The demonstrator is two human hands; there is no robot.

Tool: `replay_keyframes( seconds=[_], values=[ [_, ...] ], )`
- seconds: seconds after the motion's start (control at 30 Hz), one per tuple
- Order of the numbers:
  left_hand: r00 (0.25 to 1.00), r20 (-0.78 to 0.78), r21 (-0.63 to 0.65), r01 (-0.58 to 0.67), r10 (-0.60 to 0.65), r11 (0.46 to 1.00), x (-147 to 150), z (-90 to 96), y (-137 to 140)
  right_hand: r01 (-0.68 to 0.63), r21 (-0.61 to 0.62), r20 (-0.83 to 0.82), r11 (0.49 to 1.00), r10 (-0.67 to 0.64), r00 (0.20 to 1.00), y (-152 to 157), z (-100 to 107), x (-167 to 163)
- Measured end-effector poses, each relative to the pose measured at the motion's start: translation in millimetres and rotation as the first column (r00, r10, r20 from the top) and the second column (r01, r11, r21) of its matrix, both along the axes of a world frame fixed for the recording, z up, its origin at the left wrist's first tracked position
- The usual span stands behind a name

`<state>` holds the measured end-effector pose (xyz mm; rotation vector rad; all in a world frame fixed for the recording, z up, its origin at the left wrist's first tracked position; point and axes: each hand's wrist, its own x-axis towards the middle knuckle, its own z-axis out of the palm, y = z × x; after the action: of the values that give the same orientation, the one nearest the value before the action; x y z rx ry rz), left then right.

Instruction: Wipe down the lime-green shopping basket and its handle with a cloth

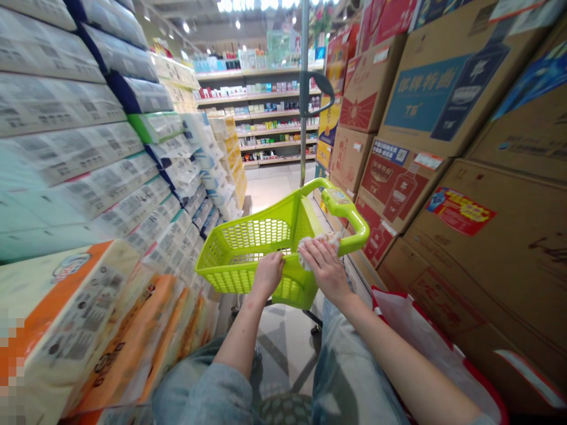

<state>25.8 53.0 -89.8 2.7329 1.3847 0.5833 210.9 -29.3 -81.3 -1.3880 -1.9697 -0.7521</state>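
Observation:
A lime-green plastic shopping cart (248,282) with a perforated basket stands crosswise before my knees, its handle (357,227) toward the right. My left hand (268,273) is closed over the basket's near rim. Just right of it, my right hand (322,262) presses a crumpled white cloth (332,237) with faint reddish marks against the cart where the handle joins the basket. Its fingers lie over the cloth and cover most of it. I see no goods in the visible part of the basket.
Stacked packs of tissue paper (80,159) line the left, with orange packs (128,342) close by. Printed cardboard cartons (469,218) rise on the right above a red-edged white bag (425,330). Beyond the cart stand a grey pole (303,141) and product shelves (261,97).

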Motion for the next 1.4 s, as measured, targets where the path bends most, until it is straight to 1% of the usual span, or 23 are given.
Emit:
replay_keyframes(
  seconds=[0.07, 0.13, 0.17, 0.23, 0.33, 0.43, 0.47, 0.53, 0.63, 0.7, 0.83, 0.9, 1.0, 1.13, 1.2, 1.3, 1.4],
  values=[
    [1.0, -0.004, -0.01, 0.0, 0.0, 1.0, 0.3, 1.0, 0.1, 0.095, 0.04, -0.086, 0.995, -0.092, 0.992, -9.1, 4.1, 16.4],
    [1.0, -0.003, -0.008, -0.006, 0.006, 1.0, 1.8, 1.6, -0.3, 0.194, 0.1, -0.199, 0.976, -0.172, 0.965, -16.0, 7.4, 30.2],
    [1.0, -0.002, -0.007, -0.012, 0.012, 1.0, 2.7, 1.6, -0.4, 0.227, 0.126, -0.247, 0.966, -0.192, 0.95, -18.2, 8.4, 34.6],
    [1.0, 0.001, -0.008, -0.026, 0.026, 1.0, 4.5, 1.1, -0.5, 0.248, 0.155, -0.305, 0.956, -0.193, 0.932, -19.7, 7.9, 37.4],
    [0.999, 0.003, -0.012, -0.034, 0.034, 0.999, 5.9, 0.1, 0.1, 0.206, 0.176, -0.332, 0.963, -0.139, 0.933, -17.2, -1.8, 30.0],
    [1.0, 0.004, -0.014, -0.029, 0.029, 0.999, 5.8, -0.3, 0.6, 0.114, 0.18, -0.306, 0.977, -0.054, 0.951, -14.9, -21.1, 18.8],
    [1.0, 0.005, -0.014, -0.027, 0.027, 1.0, 5.7, -0.3, 0.6, 0.081, 0.16, -0.281, 0.984, -0.034, 0.959, -15.2, -28.4, 15.6],
    [1.0, 0.007, -0.013, -0.027, 0.027, 1.0, 5.6, -0.3, 0.4, 0.028, 0.076, -0.213, 0.997, -0.011, 0.977, -17.1, -42.0, 10.9],
    [1.0, 0.007, -0.014, -0.031, 0.031, 0.999, 6.3, -0.3, -0.3, -0.021, -0.042, -0.131, 0.999, 0.015, 0.991, -20.7, -54.3, 8.2],
    [1.0, 0.004, -0.013, -0.027, 0.027, 1.0, 6.9, -0.3, -0.9, -0.028, -0.059, -0.149, 0.998, 0.019, 0.989, -21.1, -55.3, 8.7],
    [1.0, 0.009, -0.007, -0.021, 0.021, 1.0, 7.7, 0.0, -2.0, 0.03, 0.031, -0.32, 0.999, -0.018, 0.947, -16.0, -48.4, 10.0],
    [1.0, 0.018, 0.0, -0.017, 0.017, 1.0, 7.9, 0.2, -2.3, 0.062, 0.064, -0.371, 0.996, -0.034, 0.928, -12.4, -48.8, 8.6],
    [0.999, 0.032, -0.003, -0.012, 0.012, 1.0, 8.5, 0.5, -1.7, 0.045, 0.057, -0.337, 0.997, -0.023, 0.941, -8.5, -62.0, 4.0],
    [1.0, 0.013, -0.014, -0.026, 0.026, 1.0, 10.2, 1.2, 0.7, -0.007, -0.05, -0.222, 0.999, -0.005, 0.975, -6.1, -88.5, -1.3],
    [0.999, 0.004, -0.012, -0.037, 0.037, 0.999, 11.1, 1.4, 2.3, -0.011, -0.081, -0.215, 0.997, -0.007, 0.977, -5.5, -94.2, -1.9],
    [0.999, 0.011, -0.01, -0.041, 0.041, 0.999, 11.9, 1.6, 4.1, -0.011, -0.055, -0.306, 0.998, -0.006, 0.952, -5.2, -89.5, -1.2],
    [0.999, 0.023, -0.011, -0.032, 0.033, 0.999, 11.8, 1.7, 4.4, 0.032, -0.014, -0.426, 0.999, -0.035, 0.904, -5.4, -81.9, -1.4]
  ],
)
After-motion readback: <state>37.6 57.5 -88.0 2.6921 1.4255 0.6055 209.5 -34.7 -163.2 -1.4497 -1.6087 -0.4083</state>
